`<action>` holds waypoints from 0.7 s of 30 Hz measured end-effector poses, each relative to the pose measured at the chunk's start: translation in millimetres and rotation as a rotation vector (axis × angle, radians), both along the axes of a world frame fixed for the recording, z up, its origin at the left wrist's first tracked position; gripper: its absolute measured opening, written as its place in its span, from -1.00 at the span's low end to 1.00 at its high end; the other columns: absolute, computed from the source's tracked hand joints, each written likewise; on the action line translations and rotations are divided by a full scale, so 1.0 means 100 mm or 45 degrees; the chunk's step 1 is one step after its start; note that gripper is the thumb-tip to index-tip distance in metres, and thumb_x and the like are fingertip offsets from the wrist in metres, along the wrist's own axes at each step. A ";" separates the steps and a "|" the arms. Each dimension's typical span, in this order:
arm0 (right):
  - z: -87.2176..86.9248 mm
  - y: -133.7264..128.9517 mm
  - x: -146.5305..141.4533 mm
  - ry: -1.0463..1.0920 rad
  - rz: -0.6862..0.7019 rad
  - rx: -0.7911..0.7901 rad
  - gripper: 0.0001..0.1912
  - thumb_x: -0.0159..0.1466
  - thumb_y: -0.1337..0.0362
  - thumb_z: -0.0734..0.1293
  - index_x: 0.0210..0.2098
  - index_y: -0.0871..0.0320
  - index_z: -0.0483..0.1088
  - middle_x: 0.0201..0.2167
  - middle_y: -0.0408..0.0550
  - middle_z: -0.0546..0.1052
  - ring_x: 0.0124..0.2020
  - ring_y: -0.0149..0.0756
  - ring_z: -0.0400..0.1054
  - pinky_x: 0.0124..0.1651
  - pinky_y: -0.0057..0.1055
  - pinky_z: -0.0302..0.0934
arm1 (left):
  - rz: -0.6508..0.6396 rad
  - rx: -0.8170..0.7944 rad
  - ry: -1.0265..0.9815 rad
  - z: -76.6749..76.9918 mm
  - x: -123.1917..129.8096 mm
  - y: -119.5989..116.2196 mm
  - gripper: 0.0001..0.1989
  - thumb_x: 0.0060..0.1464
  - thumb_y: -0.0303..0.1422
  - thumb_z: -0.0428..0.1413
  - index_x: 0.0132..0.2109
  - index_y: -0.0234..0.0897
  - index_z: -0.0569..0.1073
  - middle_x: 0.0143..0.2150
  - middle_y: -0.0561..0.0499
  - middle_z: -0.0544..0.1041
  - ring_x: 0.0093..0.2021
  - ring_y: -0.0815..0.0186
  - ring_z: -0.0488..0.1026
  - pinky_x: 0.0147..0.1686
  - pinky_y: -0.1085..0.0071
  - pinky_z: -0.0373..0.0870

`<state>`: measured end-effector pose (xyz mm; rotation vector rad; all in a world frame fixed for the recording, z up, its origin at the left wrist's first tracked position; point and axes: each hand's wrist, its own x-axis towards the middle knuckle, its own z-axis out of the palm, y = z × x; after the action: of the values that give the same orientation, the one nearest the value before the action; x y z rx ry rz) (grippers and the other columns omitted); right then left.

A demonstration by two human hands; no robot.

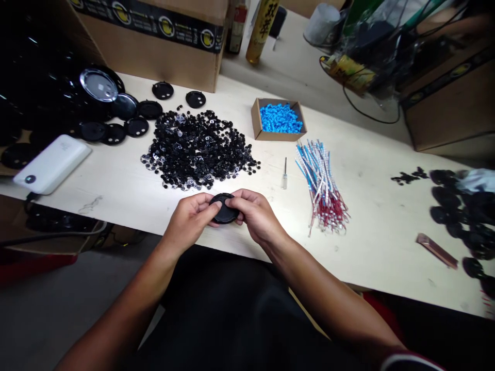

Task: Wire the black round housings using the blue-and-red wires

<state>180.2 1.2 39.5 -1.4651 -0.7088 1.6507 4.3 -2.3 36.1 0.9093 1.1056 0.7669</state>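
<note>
Black plastic disc (pixel 224 208) sits pinched between my left hand (pixel 188 220) and right hand (pixel 257 216), both grips closed on its edge, just over the surface (pixel 367 247). A slipped finger could drop it into the loose black rings (pixel 197 149) beyond, scattering them.

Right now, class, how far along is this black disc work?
Black round units lie piled on the right. In hand: a black disc, held by left hand and right hand. Left over: a heap of small black discs, blue pieces in a cardboard box, a wire bundle.
</note>
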 end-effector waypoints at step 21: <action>0.03 -0.02 -0.04 -0.013 0.035 0.027 -0.77 0.06 0.15 0.52 -0.46 0.19 0.51 -0.58 -0.20 0.46 -0.55 -0.43 0.25 -0.49 -0.48 0.07 | -0.015 -0.013 -0.059 0.01 0.01 -0.01 -0.71 0.14 -0.16 0.39 -0.17 -0.30 0.63 -0.37 0.03 0.65 -0.34 0.28 0.62 -0.31 0.39 0.69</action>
<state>176.2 -1.0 42.1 -1.4560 -0.7532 1.6530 5.1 -2.9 37.0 0.8845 1.0621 0.7683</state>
